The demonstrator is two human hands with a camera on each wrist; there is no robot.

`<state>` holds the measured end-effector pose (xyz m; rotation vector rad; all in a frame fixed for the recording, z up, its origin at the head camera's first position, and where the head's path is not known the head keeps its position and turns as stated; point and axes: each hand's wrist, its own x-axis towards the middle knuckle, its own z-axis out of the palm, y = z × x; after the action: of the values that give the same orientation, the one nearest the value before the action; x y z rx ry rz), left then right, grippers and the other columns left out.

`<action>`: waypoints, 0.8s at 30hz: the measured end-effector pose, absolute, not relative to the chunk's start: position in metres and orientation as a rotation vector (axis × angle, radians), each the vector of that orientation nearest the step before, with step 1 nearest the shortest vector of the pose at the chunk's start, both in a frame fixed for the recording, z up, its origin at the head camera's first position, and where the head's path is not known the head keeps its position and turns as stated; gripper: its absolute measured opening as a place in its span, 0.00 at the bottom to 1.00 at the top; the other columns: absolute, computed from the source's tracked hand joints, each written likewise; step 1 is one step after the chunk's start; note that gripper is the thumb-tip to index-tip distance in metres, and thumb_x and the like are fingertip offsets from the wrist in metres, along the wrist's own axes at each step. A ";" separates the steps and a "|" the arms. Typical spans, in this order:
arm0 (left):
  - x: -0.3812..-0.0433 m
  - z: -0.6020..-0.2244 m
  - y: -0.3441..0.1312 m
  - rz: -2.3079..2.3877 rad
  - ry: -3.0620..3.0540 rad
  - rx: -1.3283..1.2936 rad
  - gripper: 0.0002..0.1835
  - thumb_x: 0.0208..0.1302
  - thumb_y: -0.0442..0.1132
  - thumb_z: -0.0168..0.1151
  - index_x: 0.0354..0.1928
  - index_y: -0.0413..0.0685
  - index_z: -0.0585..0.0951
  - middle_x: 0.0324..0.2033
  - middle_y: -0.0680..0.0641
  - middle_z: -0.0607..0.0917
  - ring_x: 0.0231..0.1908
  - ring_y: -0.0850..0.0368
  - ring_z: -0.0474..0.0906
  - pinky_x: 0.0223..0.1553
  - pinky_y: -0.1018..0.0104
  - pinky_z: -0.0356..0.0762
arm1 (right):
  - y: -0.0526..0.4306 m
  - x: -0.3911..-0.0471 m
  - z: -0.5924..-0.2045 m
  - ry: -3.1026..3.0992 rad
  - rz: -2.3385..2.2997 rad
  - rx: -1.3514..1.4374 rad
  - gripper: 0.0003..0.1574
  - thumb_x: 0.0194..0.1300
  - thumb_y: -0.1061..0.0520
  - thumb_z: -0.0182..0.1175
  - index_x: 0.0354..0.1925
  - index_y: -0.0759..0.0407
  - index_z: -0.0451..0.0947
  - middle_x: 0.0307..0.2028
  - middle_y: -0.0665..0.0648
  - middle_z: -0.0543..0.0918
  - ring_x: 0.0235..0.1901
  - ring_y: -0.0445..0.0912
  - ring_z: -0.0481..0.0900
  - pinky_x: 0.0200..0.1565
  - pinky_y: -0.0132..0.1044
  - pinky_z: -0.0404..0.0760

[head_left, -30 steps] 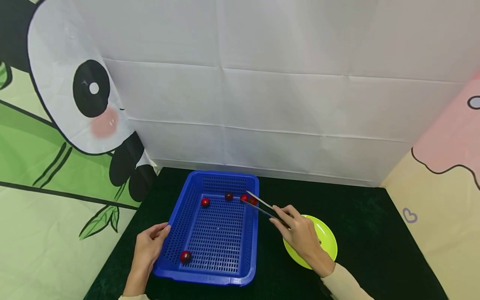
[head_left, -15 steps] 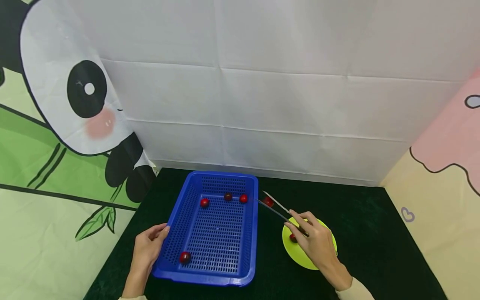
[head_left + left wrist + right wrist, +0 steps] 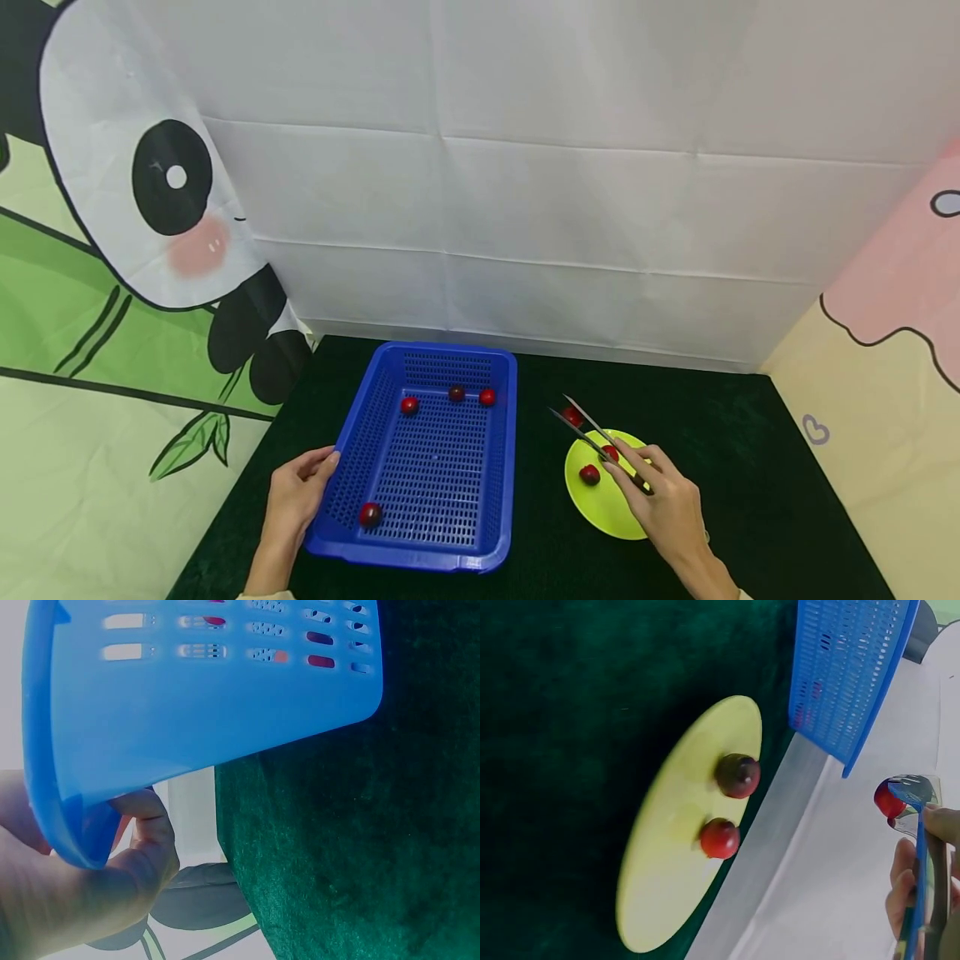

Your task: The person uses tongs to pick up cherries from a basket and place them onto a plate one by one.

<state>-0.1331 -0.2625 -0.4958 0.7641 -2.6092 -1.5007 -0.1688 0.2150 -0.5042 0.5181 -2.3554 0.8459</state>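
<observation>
My left hand [image 3: 294, 492] pinches the left rim of a blue perforated basket [image 3: 408, 562], thumb and fingers round the edge in the left wrist view. Several dark red cherry tomatoes lie in the basket, one [image 3: 371, 515] at its near left corner and others [image 3: 457, 393] towards the far end. In my right hand [image 3: 667, 504] are metal tongs [image 3: 592, 429], gripping a cherry tomato [image 3: 889, 799] at their tips. That tomato hangs over the far left edge of a yellow-green plate [image 3: 607, 512]. Two more tomatoes, a darker one [image 3: 737, 775] and a redder one [image 3: 719, 838], rest on the plate.
A dark green cloth [image 3: 750, 467] covers the table, with the basket left of the plate. White sheeting [image 3: 525, 208] hangs along the back edge, and printed cartoon cloths [image 3: 112, 250] stand at both sides.
The tongs have carried one tomato out of the basket's far right part, rightwards to above the plate's edge. My left hand and the basket have hardly moved.
</observation>
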 end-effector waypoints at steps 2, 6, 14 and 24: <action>-0.133 -0.496 -0.262 -1.505 -2.607 0.767 0.30 0.66 0.58 0.54 0.60 0.43 0.74 0.51 0.36 0.79 0.44 0.48 0.79 0.51 0.47 0.73 | 0.220 -0.166 -0.507 -2.371 0.852 0.495 0.30 0.50 0.56 0.74 0.54 0.50 0.80 0.33 0.42 0.72 0.21 0.35 0.66 0.20 0.19 0.63; -0.133 -0.497 -0.263 -1.507 -2.608 0.761 0.30 0.66 0.58 0.53 0.60 0.42 0.74 0.51 0.36 0.79 0.45 0.47 0.78 0.51 0.46 0.72 | 0.228 -0.160 -0.512 -2.380 0.839 0.458 0.30 0.48 0.57 0.75 0.53 0.51 0.81 0.32 0.45 0.72 0.21 0.35 0.66 0.20 0.19 0.62; -0.136 -0.498 -0.264 -1.507 -2.621 0.753 0.30 0.67 0.57 0.53 0.60 0.41 0.74 0.50 0.36 0.79 0.44 0.48 0.78 0.49 0.48 0.73 | 0.242 -0.152 -0.525 -2.408 0.796 0.383 0.31 0.46 0.59 0.75 0.52 0.52 0.82 0.32 0.45 0.72 0.23 0.36 0.66 0.23 0.19 0.62; -0.136 -0.498 -0.263 -1.501 -2.618 0.787 0.28 0.68 0.57 0.52 0.60 0.43 0.74 0.51 0.37 0.79 0.47 0.47 0.77 0.49 0.48 0.72 | 0.254 -0.143 -0.537 -2.466 0.741 0.282 0.26 0.45 0.56 0.76 0.46 0.53 0.85 0.29 0.47 0.74 0.21 0.37 0.66 0.23 0.21 0.59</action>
<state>-0.1363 -0.2628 -0.4982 0.7867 -2.6183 -1.5011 -0.1429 0.2537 -0.5368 0.2825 -2.4655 0.7411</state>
